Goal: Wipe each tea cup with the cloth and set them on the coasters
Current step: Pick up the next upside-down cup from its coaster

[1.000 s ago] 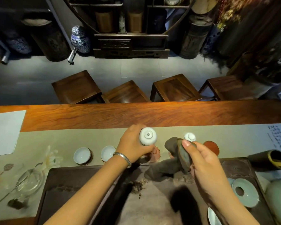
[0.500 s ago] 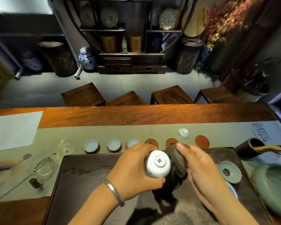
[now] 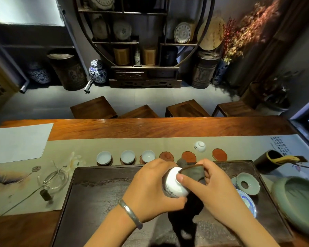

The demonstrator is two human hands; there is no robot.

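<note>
My left hand (image 3: 150, 189) grips a white tea cup (image 3: 174, 184) on its side above the dark tea tray (image 3: 100, 196). My right hand (image 3: 210, 188) holds a dark brown cloth (image 3: 191, 171) against the cup's mouth, thumb pressing on the cup's wall. Three white cups (image 3: 127, 156) stand upright on coasters at the left of the row. Three red-brown coasters (image 3: 188, 156) to their right are bare. Another white cup (image 3: 199, 146) lies upside down on the runner behind those coasters.
A green basin (image 3: 298, 202) sits at the right, with a green lid rest (image 3: 247, 183) and a blue-white dish (image 3: 248, 202) on the tray's right side. A glass pitcher (image 3: 53, 179) stands left of the tray. A dark holder (image 3: 273, 160) lies at the right. Stools stand beyond the table.
My left hand brought the cup from above the coaster row down over the tray. My right hand brought the cloth against the cup's mouth. The view tilted upward.
</note>
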